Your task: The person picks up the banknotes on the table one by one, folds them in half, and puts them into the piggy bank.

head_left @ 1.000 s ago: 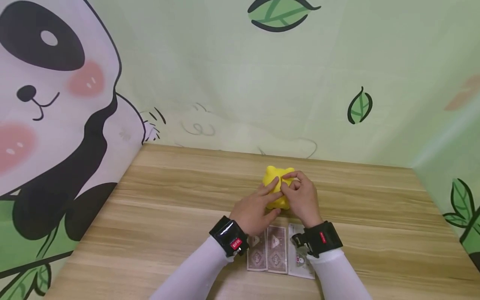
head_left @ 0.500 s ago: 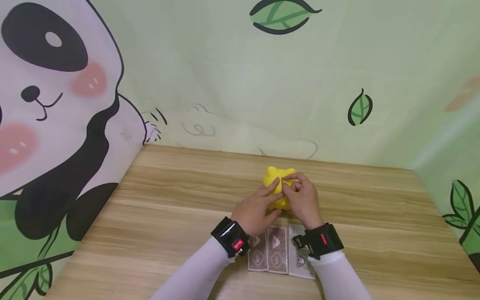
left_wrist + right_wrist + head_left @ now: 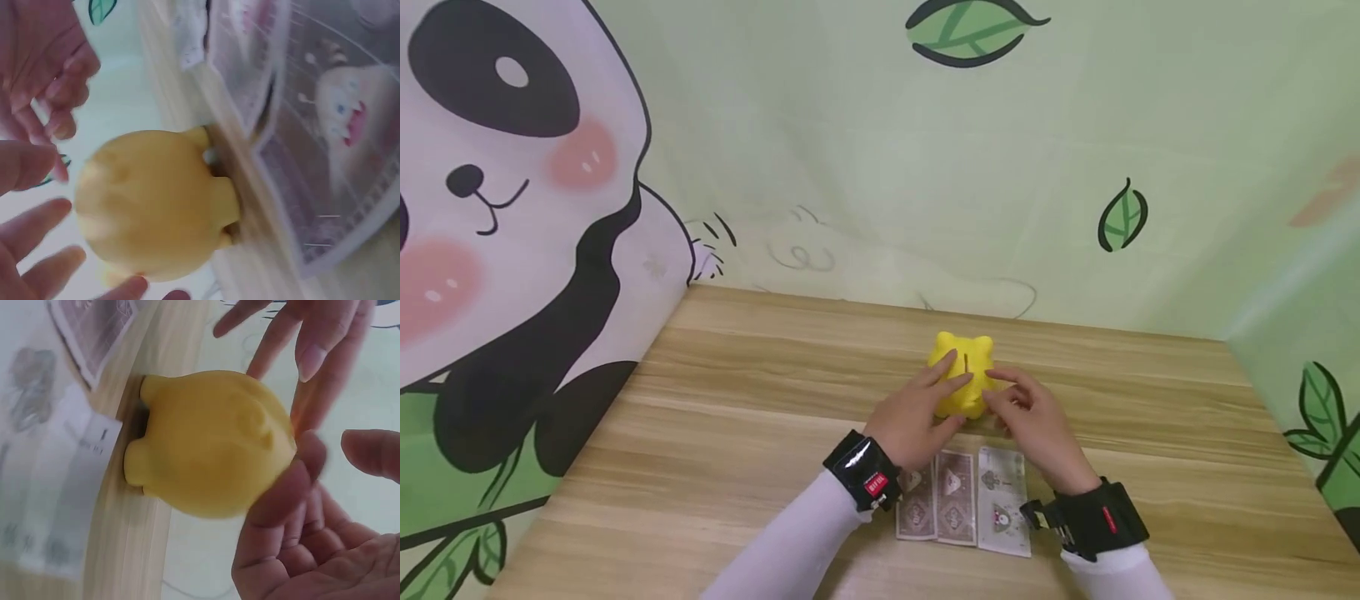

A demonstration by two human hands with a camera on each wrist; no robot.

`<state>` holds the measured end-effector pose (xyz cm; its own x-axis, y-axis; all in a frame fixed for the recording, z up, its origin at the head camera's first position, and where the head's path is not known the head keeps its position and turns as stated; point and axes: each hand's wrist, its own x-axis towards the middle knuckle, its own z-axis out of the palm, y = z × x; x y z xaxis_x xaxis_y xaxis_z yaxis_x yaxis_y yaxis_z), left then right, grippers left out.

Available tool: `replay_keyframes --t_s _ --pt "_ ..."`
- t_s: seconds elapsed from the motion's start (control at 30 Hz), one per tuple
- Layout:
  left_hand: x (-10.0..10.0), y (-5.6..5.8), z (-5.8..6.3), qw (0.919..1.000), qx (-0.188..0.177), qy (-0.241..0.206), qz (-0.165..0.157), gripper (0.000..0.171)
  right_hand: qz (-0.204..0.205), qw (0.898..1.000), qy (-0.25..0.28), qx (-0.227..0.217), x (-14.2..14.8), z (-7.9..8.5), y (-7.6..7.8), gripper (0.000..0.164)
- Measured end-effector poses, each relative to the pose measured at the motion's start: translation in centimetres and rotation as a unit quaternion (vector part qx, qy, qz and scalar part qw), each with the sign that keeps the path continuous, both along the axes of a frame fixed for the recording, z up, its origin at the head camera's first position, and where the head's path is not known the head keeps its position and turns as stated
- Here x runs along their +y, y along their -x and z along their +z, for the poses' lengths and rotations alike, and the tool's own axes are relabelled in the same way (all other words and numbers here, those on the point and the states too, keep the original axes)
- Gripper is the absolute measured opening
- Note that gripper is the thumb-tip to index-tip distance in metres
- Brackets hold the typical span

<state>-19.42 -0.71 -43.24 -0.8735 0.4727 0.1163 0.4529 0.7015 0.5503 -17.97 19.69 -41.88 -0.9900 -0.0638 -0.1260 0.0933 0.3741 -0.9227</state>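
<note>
A yellow piggy bank (image 3: pixel 979 358) with a dark slot in its back stands on the wooden table. My left hand (image 3: pixel 910 421) rests on its left side and top, fingers spread. At its right side my right hand (image 3: pixel 1037 425) has loosely bent fingers, thumb and forefinger apart, and nothing shows between them. Whether the right fingertips touch the bank I cannot tell. Nearer to me lie two brownish printed paper slips (image 3: pixel 955 504) like play banknotes, and a paler slip (image 3: pixel 1003 500) beside them. My left hand covers the top of the leftmost slip.
The wooden tabletop (image 3: pixel 760 358) runs back to a pale green cloth backdrop (image 3: pixel 850 150) with printed leaves. A large printed panda (image 3: pixel 512 217) covers the left side. Black straps (image 3: pixel 1101 518) sit on both wrists.
My right hand was pinching at the slot on top of the piggy bank. It has now drawn back to the right and toward me, uncovering the slot and the pale slip. My left hand stays put.
</note>
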Motion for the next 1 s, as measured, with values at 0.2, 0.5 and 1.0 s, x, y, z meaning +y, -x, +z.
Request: replay_keyframes --t_s 0.2,0.5,1.0 --pt "0.6 -1.1 1.7 0.9973 -0.006 -0.074 0.005 0.054 0.016 0.999 0.029 -0.027 2.7 0.5 -2.5 0.057" --pt "1.7 -3.0 2.8 0.9141 -0.301 -0.27 -0.03 0.062 0.013 0.992 0.075 -0.101 5.0 -0.2 -4.9 0.07" --pt "3.6 -4.0 0.7 0.842 -0.438 -0.315 0.014 0.068 -0.011 0.977 0.131 -0.168 6.5 -1.9 -7.1 0.068"
